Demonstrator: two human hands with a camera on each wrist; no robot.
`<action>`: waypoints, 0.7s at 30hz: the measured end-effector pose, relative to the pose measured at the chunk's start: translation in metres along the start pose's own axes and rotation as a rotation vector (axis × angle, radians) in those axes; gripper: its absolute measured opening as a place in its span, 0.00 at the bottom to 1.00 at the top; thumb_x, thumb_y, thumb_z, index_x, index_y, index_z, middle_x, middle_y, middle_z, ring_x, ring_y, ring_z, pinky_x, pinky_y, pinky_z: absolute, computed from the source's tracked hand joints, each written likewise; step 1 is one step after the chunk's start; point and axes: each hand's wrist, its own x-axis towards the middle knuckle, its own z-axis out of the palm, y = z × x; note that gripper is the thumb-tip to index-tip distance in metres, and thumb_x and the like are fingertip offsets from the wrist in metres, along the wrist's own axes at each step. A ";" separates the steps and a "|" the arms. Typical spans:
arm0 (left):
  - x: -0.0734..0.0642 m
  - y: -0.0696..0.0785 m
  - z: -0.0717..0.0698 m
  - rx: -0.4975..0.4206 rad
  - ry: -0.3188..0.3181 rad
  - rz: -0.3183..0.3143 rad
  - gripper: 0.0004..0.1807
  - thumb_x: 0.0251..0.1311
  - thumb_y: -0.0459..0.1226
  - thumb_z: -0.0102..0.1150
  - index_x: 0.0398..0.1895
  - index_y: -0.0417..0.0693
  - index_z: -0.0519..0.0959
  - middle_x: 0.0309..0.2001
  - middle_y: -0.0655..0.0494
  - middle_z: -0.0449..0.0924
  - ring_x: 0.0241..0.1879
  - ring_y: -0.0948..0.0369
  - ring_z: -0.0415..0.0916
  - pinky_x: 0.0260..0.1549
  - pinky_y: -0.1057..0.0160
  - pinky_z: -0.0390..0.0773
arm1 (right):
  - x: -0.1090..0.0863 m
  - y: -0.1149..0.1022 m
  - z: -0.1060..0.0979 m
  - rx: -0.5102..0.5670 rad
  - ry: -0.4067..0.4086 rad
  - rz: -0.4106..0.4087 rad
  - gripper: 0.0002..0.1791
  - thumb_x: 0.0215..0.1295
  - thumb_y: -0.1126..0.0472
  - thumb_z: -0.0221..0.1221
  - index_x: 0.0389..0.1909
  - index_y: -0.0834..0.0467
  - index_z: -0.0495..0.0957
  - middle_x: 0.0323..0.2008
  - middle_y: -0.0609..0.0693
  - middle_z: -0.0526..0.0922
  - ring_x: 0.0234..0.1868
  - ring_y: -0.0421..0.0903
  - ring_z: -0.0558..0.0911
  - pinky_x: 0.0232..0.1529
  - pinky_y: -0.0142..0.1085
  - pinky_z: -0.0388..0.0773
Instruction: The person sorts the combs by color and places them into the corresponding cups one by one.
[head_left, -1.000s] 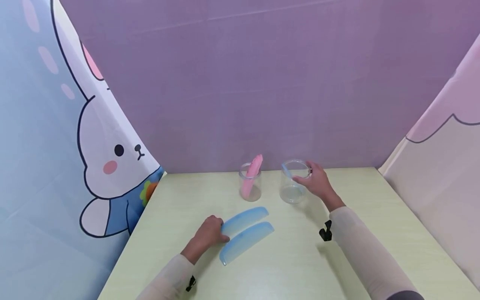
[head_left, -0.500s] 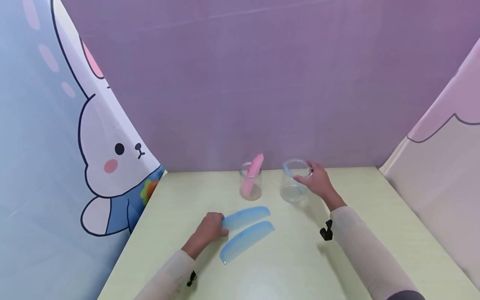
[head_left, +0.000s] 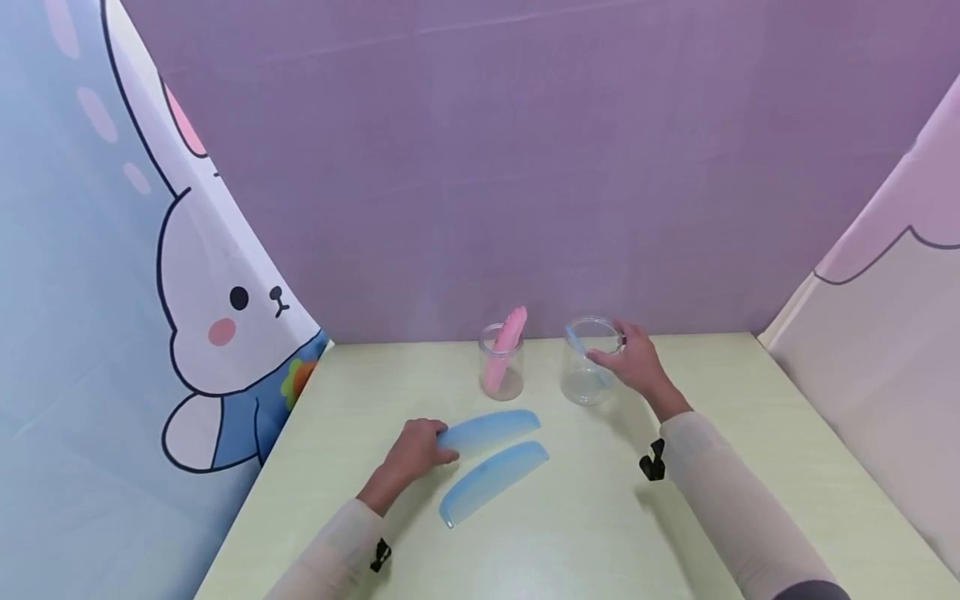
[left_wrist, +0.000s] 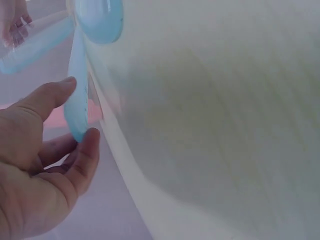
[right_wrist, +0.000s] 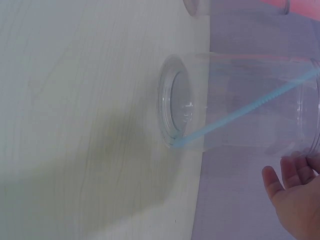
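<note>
My left hand (head_left: 414,454) pinches the left end of the farther blue comb (head_left: 491,429), thumb on one edge and fingers on the other in the left wrist view. Just nearer to me, the second blue comb (head_left: 495,482) lies at a slant on the table. My right hand (head_left: 633,360) grips the rim of a wide clear jar (head_left: 585,387), thumb on the near side. Inside that jar a light blue comb (right_wrist: 235,112), seen edge-on, leans diagonally from base to rim.
Left of the wide jar stands a narrower clear jar (head_left: 510,387), with a long pink piece (head_left: 504,350) leaning out of its top. A purple cloth backdrop (head_left: 480,167) rises behind the pale table (head_left: 600,533), and a rabbit-print cloth (head_left: 225,350) hangs at the left.
My left hand has shifted a little away from me and to the left with the farther comb, which lies flatter and farther from the near comb. The right hand keeps its place.
</note>
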 end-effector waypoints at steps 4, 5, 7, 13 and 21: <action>0.001 -0.001 -0.003 -0.040 0.035 0.023 0.16 0.51 0.42 0.78 0.36 0.40 0.86 0.34 0.50 0.87 0.30 0.62 0.76 0.33 0.61 0.79 | 0.001 0.002 0.001 0.004 0.006 0.003 0.51 0.61 0.45 0.70 0.75 0.68 0.58 0.65 0.71 0.68 0.62 0.68 0.72 0.60 0.61 0.73; 0.001 0.000 -0.004 -0.056 0.043 0.023 0.17 0.51 0.42 0.78 0.39 0.39 0.87 0.37 0.48 0.88 0.32 0.61 0.79 0.35 0.60 0.81 | 0.001 0.002 0.002 0.004 0.006 0.004 0.51 0.61 0.45 0.70 0.75 0.68 0.58 0.65 0.71 0.68 0.62 0.68 0.72 0.60 0.60 0.73; 0.002 0.001 -0.006 -0.089 0.047 0.016 0.20 0.51 0.41 0.77 0.44 0.37 0.86 0.42 0.45 0.88 0.37 0.58 0.82 0.38 0.57 0.84 | 0.001 0.003 0.002 0.007 0.008 0.007 0.51 0.61 0.45 0.70 0.75 0.68 0.58 0.65 0.71 0.68 0.62 0.68 0.72 0.60 0.60 0.73; 0.006 0.005 -0.011 -0.146 0.095 0.016 0.24 0.51 0.41 0.77 0.48 0.35 0.85 0.44 0.43 0.88 0.38 0.56 0.82 0.40 0.54 0.86 | 0.001 0.003 0.003 -0.002 0.011 0.001 0.49 0.61 0.45 0.70 0.73 0.68 0.61 0.62 0.70 0.69 0.60 0.66 0.73 0.58 0.59 0.74; 0.011 0.009 -0.014 -0.196 0.164 0.052 0.24 0.50 0.40 0.77 0.48 0.34 0.85 0.40 0.43 0.87 0.34 0.60 0.80 0.34 0.62 0.83 | 0.001 0.002 0.002 -0.019 0.012 0.006 0.46 0.62 0.44 0.69 0.71 0.68 0.63 0.59 0.69 0.70 0.56 0.61 0.72 0.55 0.57 0.75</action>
